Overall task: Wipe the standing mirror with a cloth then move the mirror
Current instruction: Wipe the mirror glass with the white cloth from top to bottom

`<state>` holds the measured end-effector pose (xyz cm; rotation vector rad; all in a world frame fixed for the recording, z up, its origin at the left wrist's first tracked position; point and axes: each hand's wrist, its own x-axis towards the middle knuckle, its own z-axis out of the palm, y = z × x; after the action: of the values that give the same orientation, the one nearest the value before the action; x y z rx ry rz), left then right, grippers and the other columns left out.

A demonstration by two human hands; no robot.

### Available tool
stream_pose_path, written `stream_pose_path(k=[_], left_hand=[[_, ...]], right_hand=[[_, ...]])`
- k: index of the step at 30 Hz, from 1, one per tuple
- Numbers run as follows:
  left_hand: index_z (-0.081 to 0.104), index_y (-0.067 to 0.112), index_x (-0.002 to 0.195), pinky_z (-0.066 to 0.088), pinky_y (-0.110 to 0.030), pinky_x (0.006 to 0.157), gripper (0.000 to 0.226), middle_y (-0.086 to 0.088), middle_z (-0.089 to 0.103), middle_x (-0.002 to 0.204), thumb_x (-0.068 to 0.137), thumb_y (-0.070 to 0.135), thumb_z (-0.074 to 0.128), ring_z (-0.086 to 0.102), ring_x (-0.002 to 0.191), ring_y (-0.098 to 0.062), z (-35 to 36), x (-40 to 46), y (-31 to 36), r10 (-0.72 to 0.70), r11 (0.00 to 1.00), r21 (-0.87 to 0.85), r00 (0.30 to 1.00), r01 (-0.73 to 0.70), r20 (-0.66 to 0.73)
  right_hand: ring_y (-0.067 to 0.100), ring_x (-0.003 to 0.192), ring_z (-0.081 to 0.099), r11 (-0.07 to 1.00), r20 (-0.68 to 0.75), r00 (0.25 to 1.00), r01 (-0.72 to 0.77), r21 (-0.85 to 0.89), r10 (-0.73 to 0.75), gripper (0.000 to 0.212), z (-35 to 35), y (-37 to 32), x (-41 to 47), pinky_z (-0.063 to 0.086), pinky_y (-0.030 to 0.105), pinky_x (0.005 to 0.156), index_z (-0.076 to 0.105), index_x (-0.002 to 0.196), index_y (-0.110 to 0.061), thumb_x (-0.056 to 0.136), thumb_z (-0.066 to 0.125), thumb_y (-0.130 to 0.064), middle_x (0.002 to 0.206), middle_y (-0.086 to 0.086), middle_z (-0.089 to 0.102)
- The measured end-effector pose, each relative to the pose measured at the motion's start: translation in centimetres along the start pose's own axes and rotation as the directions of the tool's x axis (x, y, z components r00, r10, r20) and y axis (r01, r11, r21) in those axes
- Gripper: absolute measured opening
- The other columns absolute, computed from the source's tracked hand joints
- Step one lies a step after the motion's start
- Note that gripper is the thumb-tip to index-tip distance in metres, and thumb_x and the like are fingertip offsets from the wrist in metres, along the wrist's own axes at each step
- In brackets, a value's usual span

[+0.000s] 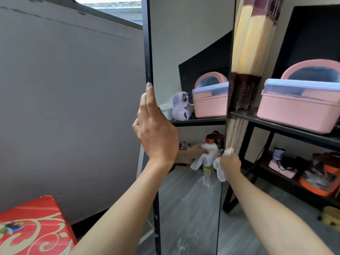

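Reaching forward from the bottom of the view, both bare forearms stretch toward the standing mirror point(189, 70), which stands upright in a thin black frame between a grey wall on the left and a black shelf unit point(287, 129) on the right. At the lower left corner, nearest the camera, sits a red patterned box point(35, 227). The left hand point(154, 129) grips the mirror's left edge about halfway up, its fingers point(150, 96) laid flat along the frame and the thumb wrapped behind it. The right hand point(230, 162) is clenched around a crumpled white cloth point(220, 168), pressing it against the glass low down near the mirror's right edge; smeared streaks show on the glass just below it. The glass reflects the cloth, the hand, a grey plush toy and a pink box. Beyond the mirror's right edge hangs a curtain point(252, 52) in cream and maroon. On the shelf unit's upper shelf rests a pink storage box point(298, 109) with a clear lid; the lower shelf holds an orange bag point(320, 179) and small clutter.
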<state>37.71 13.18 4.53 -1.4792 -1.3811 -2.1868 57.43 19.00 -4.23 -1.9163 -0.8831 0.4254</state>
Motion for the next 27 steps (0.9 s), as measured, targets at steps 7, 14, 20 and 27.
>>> stream_pose_path(k=[7, 14, 20, 27], left_hand=[[0.030, 0.016, 0.143, 0.026, -0.034, 0.095, 0.069, 0.000, 0.039, 0.146, 0.078, -0.007, 0.032, 0.042, 0.125, -0.013, -0.3, 0.0, 0.0, -0.022, 0.999, -0.043, 0.999, 0.023, 0.024], [0.032, 0.014, 0.143, 0.031, -0.039, 0.095, 0.059, -0.001, 0.039, 0.145, 0.086, -0.002, 0.031, 0.043, 0.126, -0.016, -0.1, 0.0, -0.2, -0.007, 0.998, -0.060, 1.000, 0.008, 0.014], [0.033, 0.009, 0.142, 0.034, -0.038, 0.093, 0.055, -0.007, 0.042, 0.143, 0.087, 0.004, 0.026, 0.045, 0.126, -0.021, 0.0, 0.1, -0.5, 0.046, 0.997, -0.061, 0.999, -0.046, 0.005], [0.034, 0.011, 0.142, 0.031, -0.037, 0.098, 0.053, -0.005, 0.040, 0.145, 0.090, 0.001, 0.031, 0.037, 0.129, -0.014, -1.2, 0.5, -0.5, 0.001, 0.987, -0.159, 0.996, 0.014, 0.094]], right_hand=[[0.033, 0.097, 0.054, 0.861, -0.251, 0.848, 0.500, 0.088, -0.467, 0.047, -1.1, -11.0, -0.7, 0.041, 0.031, 0.081, 0.039, 0.140, -0.013, 0.093, 0.038, -0.011, 0.124, 0.021, 0.047], [0.036, 0.122, 0.047, 0.990, 0.079, 0.991, 0.111, -0.084, -0.105, 0.039, 1.4, -1.7, 2.1, 0.039, 0.036, 0.099, 0.039, 0.133, 0.004, 0.096, 0.034, -0.005, 0.133, 0.024, 0.048], [0.033, 0.118, 0.050, 0.965, 0.211, 0.976, 0.011, -0.261, 0.046, 0.024, 2.7, 6.4, -1.6, 0.039, 0.029, 0.088, 0.049, 0.113, -0.001, 0.094, 0.040, -0.012, 0.128, 0.020, 0.051], [0.033, 0.111, 0.055, 0.976, -0.099, 0.987, 0.139, 0.167, -0.123, 0.034, -0.7, -4.2, -4.7, 0.039, 0.029, 0.081, 0.057, 0.117, -0.001, 0.096, 0.036, -0.017, 0.117, 0.018, 0.060]])
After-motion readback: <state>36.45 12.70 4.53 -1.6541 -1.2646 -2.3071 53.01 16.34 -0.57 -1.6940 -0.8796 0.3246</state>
